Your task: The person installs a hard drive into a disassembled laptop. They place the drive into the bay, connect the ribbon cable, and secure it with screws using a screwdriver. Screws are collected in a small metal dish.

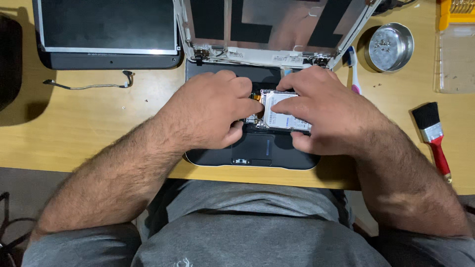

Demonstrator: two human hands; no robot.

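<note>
A small dark laptop base lies open on the wooden table, its bare lid shell tilted up behind. A silver hard drive with a white label sits in the base. My right hand rests on the drive, fingers pressing its top and thumb at its near edge. My left hand covers the left part of the base, fingertips at the drive's left edge by an orange ribbon connector. Whether either hand grips the drive is unclear.
A detached screen panel with a loose cable lies at the back left. A round metal bowl with screws, a toothbrush, a clear plastic case and a red-handled paintbrush lie to the right.
</note>
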